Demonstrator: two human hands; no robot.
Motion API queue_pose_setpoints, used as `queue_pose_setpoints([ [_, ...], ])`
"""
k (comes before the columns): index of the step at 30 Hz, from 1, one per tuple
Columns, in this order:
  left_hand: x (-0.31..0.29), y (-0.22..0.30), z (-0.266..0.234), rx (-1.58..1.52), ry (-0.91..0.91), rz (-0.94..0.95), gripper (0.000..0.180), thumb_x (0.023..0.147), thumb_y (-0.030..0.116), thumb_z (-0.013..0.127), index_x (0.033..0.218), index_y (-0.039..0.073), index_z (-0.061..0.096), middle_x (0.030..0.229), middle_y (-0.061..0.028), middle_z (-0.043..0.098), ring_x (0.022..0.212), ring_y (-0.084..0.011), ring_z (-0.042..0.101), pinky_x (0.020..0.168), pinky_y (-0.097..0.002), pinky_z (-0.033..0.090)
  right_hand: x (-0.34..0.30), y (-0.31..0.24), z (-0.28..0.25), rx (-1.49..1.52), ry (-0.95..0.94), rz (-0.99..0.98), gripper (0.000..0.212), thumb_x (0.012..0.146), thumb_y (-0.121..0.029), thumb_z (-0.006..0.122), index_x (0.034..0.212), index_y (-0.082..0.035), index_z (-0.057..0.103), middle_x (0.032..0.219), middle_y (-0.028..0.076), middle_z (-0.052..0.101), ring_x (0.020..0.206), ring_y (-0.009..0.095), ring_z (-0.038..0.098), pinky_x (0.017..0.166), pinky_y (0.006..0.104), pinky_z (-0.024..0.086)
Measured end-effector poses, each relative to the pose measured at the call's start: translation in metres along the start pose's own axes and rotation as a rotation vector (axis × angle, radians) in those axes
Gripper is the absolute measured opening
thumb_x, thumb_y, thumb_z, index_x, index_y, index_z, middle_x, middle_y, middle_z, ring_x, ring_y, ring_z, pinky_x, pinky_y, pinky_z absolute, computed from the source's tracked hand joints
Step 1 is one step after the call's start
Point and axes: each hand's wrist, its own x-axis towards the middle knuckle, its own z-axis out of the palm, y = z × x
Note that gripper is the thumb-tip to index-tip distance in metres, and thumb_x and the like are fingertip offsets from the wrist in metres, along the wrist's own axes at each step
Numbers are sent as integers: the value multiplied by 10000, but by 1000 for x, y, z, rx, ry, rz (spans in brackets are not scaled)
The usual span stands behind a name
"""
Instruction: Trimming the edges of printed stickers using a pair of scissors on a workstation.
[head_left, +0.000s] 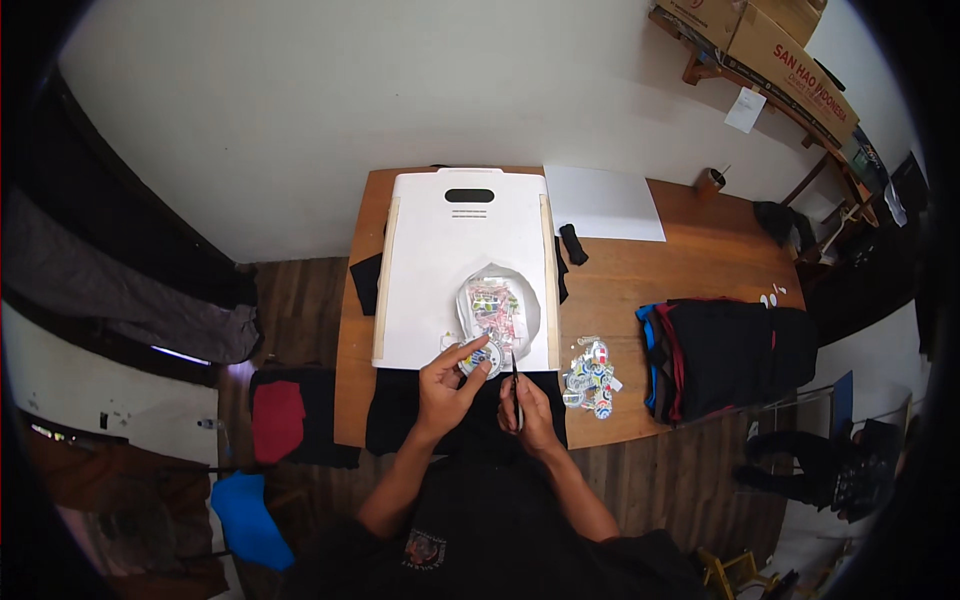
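Between the thumb and fingers of my left hand (446,392) is a round printed sticker (487,360), whitish with coloured print. My right hand (532,412) grips scissors (515,385), blades pointing away from me, close to the sticker's right side. Just beyond both hands, a white round container (533,312), perhaps a bag with its rim rolled down, holds printed clear scraps (492,300). It rests on a large white board (420,270) with a dark handle slot. To the right of my right hand lies a loose pile of round printed stickers (592,380).
The board lies on a wooden table (610,290), over black cloth (395,410). Folded black, red and blue garments (735,355) are stacked at the right. A white sheet (605,203), a small black roll (573,244) and a brown cup (710,182) sit toward the wall.
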Motion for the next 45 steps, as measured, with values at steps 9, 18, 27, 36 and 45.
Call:
queue_pose_setpoints([
  [9,1,-2,11,10,71,4,384,919,-94,626,1301,-92,585,1116,-94,614,1022,-117,597,873,-234,487,2,-12,-14,-111,-51,-29,399,1076,-407,387,1102,-40,541,572,-13,419,466,63,356,451,213,299],
  [18,1,-4,18,78,109,35,382,916,-92,634,1295,-90,592,1095,-85,611,1007,-113,586,854,-226,473,7,-38,-14,-184,-52,12,428,1080,-410,362,1116,-25,545,547,2,416,460,87,361,465,223,314],
  [27,17,15,20,40,150,63,386,915,-99,632,1298,-99,584,1067,-78,607,988,-110,595,846,-218,482,17,-34,-14,-158,-112,2,396,1070,-402,385,1032,-30,517,556,18,430,450,99,389,455,232,340],
  [36,28,22,-6,18,45,25,396,912,-107,634,1304,-97,579,1122,-108,623,1043,-128,603,906,-237,487,36,-24,15,-130,-43,-56,406,1076,-395,383,1086,-17,531,564,-1,425,457,76,371,467,221,335],
  [45,39,25,-20,-2,-5,-18,386,920,-88,636,1302,-94,584,1077,-93,622,1016,-120,604,891,-233,484,45,-13,37,-60,14,-75,398,1093,-385,344,1038,-36,527,554,-36,371,466,51,324,477,211,304],
])
